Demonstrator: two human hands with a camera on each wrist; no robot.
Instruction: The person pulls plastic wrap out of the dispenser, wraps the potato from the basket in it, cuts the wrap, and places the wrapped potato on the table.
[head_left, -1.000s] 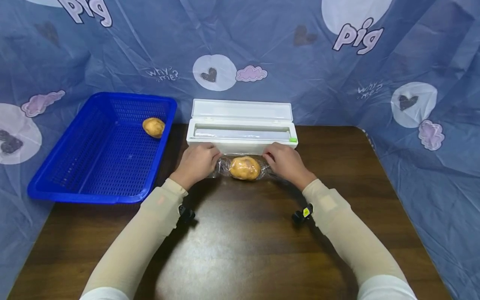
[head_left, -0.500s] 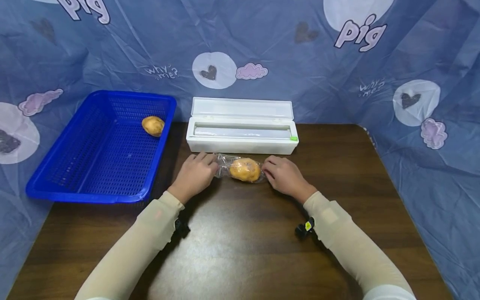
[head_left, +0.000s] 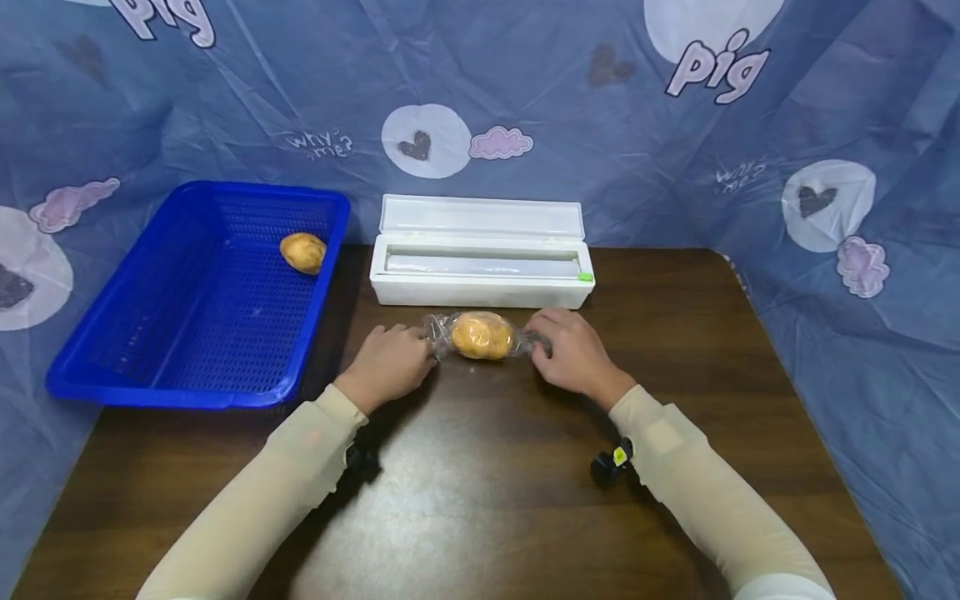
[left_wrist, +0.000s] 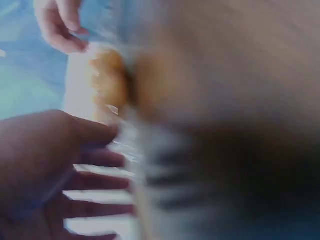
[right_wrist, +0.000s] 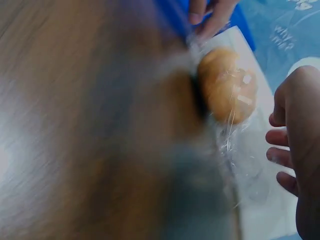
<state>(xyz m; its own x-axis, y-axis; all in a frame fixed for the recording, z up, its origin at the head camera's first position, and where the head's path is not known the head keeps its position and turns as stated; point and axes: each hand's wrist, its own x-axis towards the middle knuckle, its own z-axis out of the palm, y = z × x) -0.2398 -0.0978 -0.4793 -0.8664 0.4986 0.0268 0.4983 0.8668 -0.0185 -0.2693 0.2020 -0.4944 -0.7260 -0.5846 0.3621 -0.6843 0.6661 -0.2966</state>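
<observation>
A potato (head_left: 482, 335) wrapped in clear cling film (head_left: 439, 333) lies on the table just in front of the white box. At the film's left end is my left hand (head_left: 388, 367); the left wrist view has its fingers (left_wrist: 100, 181) stretched and spread beside the film. My right hand (head_left: 573, 354) is at the opposite end. Its fingers (right_wrist: 280, 157) hang loosely bent near the film in the right wrist view. Blur covers much of both wrist views.
A white cling film dispenser (head_left: 480, 293) stands behind with its lid raised and a roll inside. To the left, a blue plastic basket (head_left: 172, 397) holds another potato (head_left: 303, 252). Patterned blue cloth (head_left: 600, 150) hangs behind the brown table (head_left: 480, 500).
Both hands drew the wrapped potato from the dispenser's front edge toward me. The potato has since shifted slightly left, the left hand has moved a little nearer me, and the fingers have loosened.
</observation>
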